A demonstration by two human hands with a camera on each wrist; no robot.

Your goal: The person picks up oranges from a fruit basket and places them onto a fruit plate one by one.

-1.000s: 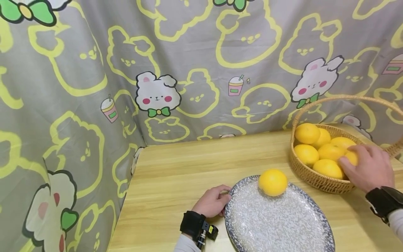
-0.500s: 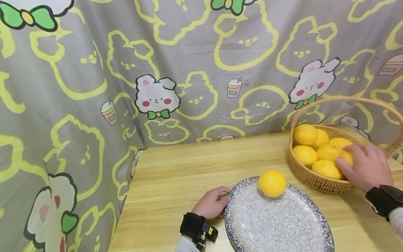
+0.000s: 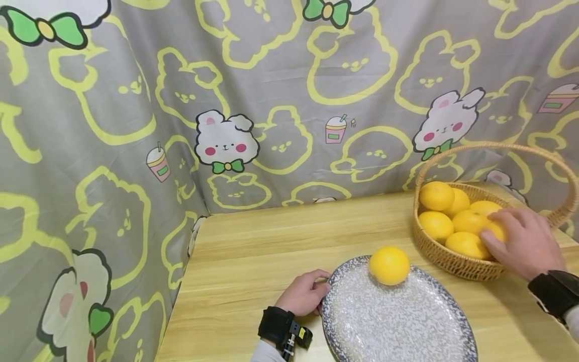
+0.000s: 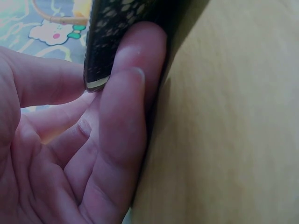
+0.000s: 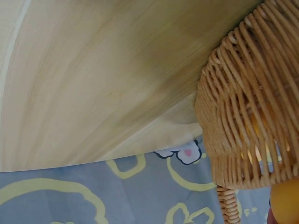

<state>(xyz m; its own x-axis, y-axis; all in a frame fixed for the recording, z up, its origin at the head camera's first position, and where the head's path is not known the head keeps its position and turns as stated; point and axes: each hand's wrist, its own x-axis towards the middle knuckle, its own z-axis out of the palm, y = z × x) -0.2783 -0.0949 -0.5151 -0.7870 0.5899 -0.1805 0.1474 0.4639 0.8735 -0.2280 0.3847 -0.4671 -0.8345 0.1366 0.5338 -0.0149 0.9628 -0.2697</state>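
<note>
A speckled grey oval plate [image 3: 398, 322] with a dark blue rim lies on the wooden table. My left hand [image 3: 304, 294] pinches its left edge. In the left wrist view the thumb is on the upper side of the plate rim [image 4: 105, 51], and other fingers are tucked underneath, against the tabletop. One yellow-orange orange [image 3: 389, 265] rests on the plate's far rim. To the right stands a wicker basket [image 3: 457, 261] full of oranges. Inside it, my right hand [image 3: 526, 244] grips an orange [image 3: 497, 231] near the front right rim, partly covering it.
The basket's tall arched handle [image 3: 497, 145] rises over the fruit, behind my right hand. A grey curtain [image 3: 280, 75] printed with yellow outlines and rabbits hangs along the back and left of the table [image 3: 253, 251].
The head view has tilted up slightly, so everything sits a little lower in it. Both hands keep their places, the left at the plate, the right on the orange in the basket.
</note>
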